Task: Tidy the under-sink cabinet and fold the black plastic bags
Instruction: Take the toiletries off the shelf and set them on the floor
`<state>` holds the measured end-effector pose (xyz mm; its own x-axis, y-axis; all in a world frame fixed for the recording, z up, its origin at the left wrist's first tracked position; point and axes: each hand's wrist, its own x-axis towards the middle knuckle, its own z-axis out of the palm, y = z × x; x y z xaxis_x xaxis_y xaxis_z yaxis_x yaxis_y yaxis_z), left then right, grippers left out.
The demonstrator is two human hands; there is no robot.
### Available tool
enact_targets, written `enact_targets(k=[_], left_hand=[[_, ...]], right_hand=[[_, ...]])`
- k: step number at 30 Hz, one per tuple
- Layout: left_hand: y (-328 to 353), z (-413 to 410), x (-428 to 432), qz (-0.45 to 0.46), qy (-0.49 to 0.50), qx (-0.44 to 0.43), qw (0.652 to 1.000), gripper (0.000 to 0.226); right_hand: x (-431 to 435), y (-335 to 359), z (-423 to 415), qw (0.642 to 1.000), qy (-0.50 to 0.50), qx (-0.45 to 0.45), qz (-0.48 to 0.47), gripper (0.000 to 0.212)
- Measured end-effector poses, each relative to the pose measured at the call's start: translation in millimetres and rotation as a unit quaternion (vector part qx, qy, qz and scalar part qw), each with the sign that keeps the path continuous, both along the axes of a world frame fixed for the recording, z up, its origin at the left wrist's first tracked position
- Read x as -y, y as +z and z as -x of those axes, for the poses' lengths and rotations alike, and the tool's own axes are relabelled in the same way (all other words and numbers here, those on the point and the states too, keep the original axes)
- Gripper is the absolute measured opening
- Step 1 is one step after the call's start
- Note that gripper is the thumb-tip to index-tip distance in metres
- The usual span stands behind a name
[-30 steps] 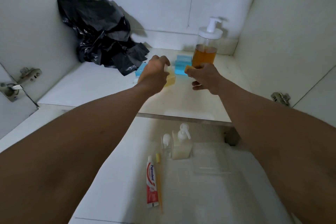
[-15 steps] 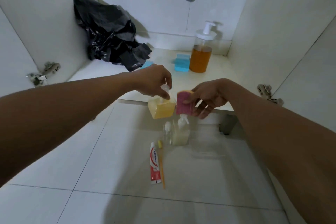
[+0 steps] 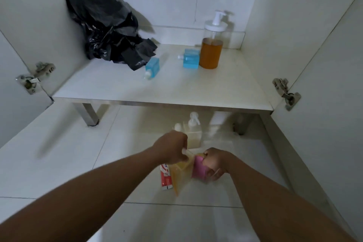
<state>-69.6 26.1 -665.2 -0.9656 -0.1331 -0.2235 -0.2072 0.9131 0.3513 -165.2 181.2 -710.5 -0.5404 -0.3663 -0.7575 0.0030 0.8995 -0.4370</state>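
- Left hand (image 3: 172, 148) grips yellow bottle (image 3: 180, 173) by its top; right hand (image 3: 215, 161) holds pink bottle (image 3: 199, 169), low over floor.
- Black bags (image 3: 106, 25) crumpled in cabinet's back-left corner.

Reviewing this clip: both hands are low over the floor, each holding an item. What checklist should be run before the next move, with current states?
1. Left hand grip on the yellow bottle: ok, fingers pinch its top.
2. Right hand grip on the pink block: ok, fingers curl round it.
3. Yellow bottle upright: not ok, it hangs tilted.
4. Floor spot free: not ok, the toothpaste tube lies partly behind the bottle.
5. Bottle touching the floor: cannot tell.
6. Black plastic bags folded: not ok, crumpled in the back left corner of the shelf.
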Motion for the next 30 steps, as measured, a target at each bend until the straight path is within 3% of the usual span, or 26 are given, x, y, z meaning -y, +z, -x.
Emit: enact_targets(k=[7,12,15,18,22,27,30], left_hand=[[-43,-4,-13,-0.031,0.072,-0.01,0.997,0.029],[-49,0,-7,-0.075,0.118,-0.017,0.99,0.032],[-51,4,-6,-0.133,0.133,-0.007,0.982,0.035],[-47,6,-7,-0.135,0.129,0.0,0.982,0.035],[-48,8,-5,-0.174,0.151,0.013,0.973,0.03],[-49,8,-7,-0.257,0.196,0.029,0.946,0.025],[-48,9,-9,-0.291,0.212,0.017,0.933,0.025]], right_hand=[[12,-16,-3,0.991,0.03,-0.129,-0.015,0.027],[19,-22,7,0.987,0.039,-0.158,-0.011,0.022],[19,-26,6,0.972,0.042,-0.232,0.001,0.027],[21,-27,4,0.959,0.033,-0.282,-0.005,0.025],[22,-27,6,0.957,0.038,-0.286,-0.009,0.007],[15,-20,10,0.963,0.022,-0.267,0.013,0.03],[11,-17,16,0.961,0.013,-0.274,0.015,0.026]])
